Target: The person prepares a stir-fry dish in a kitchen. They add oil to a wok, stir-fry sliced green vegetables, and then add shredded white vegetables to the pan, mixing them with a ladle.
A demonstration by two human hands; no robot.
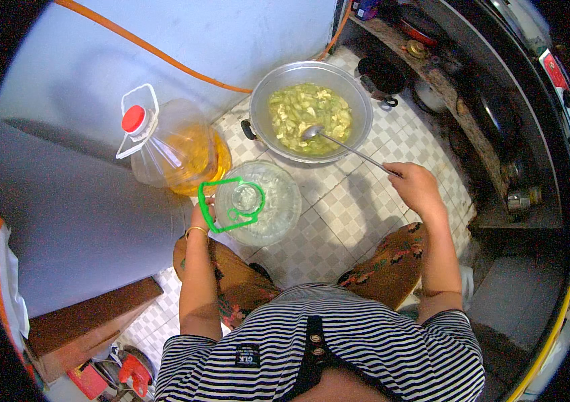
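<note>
My right hand (414, 188) grips the handle of a long metal ladle (349, 148). Its bowl rests at the surface of a soupy dish (310, 113) with pale green and yellowish pieces. That food sits in a wide metal pot (360, 113) on the floor. My left hand (203, 213) is at the near left side of a clear plastic jug (277, 211), partly hidden behind its green handle (204, 208). The hand's fingers are mostly covered, so its grip is unclear. The jug has no cap and seems to hold clear liquid.
A large bottle of yellow oil (189, 156) with a red cap stands left of the pot. An orange hose (164, 50) runs along the wall. Shelves (446, 85) with cookware curve along the right. A brown wooden board (94, 319) lies lower left, on the checked tile floor (345, 221).
</note>
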